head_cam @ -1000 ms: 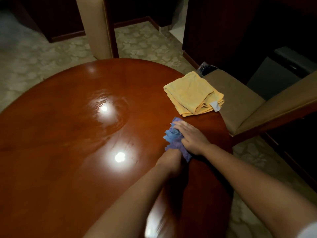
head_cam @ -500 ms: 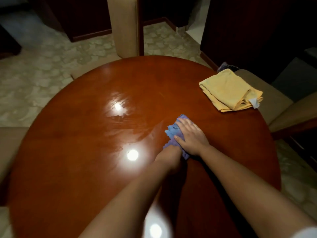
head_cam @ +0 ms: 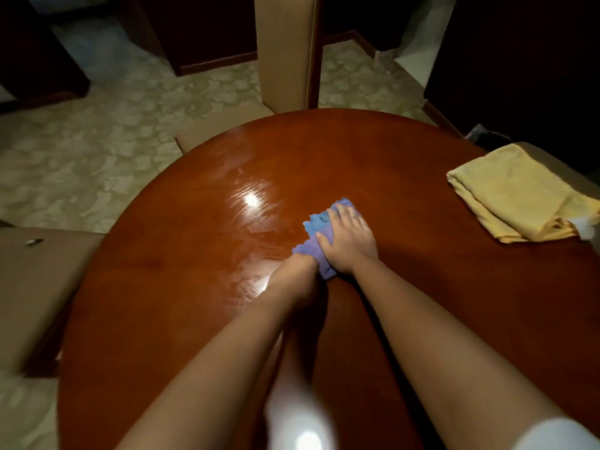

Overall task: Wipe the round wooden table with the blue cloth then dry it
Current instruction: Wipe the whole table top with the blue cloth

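While our right hand [head_cam: 349,240] presses flat on the soft, crumpled blue cloth [head_cam: 316,228] mid-table, our left hand [head_cam: 293,271] bunches its seven o'clock edge, fingers hidden; limp and light, we judge.

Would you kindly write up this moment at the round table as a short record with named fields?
surface: round wooden table, glossy, with wet streaks left of the hands
blue cloth: bunched, flat on the table near its middle
right hand: pressed palm-down on the cloth, fingers fairly straight
left hand: at the cloth's near edge; its fingers cannot be seen
yellow towel: folded, at the table's right edge, untouched
stage: wiping; drying not begun
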